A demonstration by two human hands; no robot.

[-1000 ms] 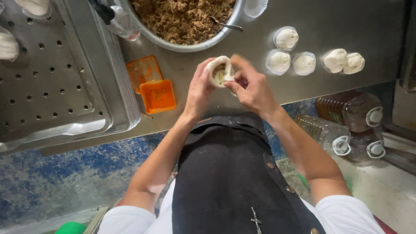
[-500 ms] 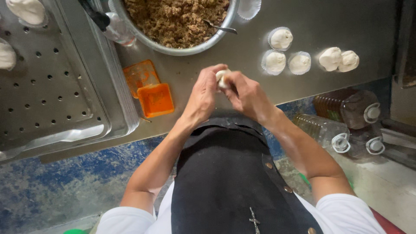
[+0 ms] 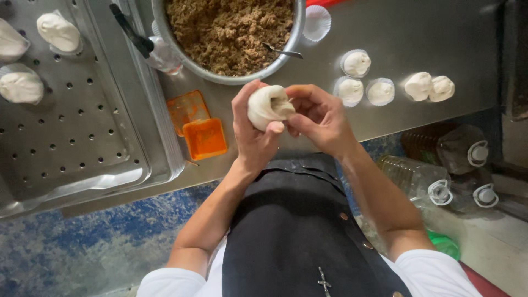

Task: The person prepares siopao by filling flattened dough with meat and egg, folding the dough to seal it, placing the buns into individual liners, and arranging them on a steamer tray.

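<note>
Dough bun (image 3: 268,105) held above steel counter (image 3: 418,38), cupped in left hand (image 3: 254,132) with fingers curled around it, right hand (image 3: 319,118) fingertips pinching its pleated top, just below bowl of brown filling (image 3: 231,33).

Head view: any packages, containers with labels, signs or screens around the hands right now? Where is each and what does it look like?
No signs, screens or readable labels.
Clear plastic jugs with white ring caps: lying on the floor at right, below the steel counter.
Orange square plastic tub and its orange lid: on the counter, left of the hands.
White pleated paper cups: by the metal bowl of brown filling, some holding dough.
</note>
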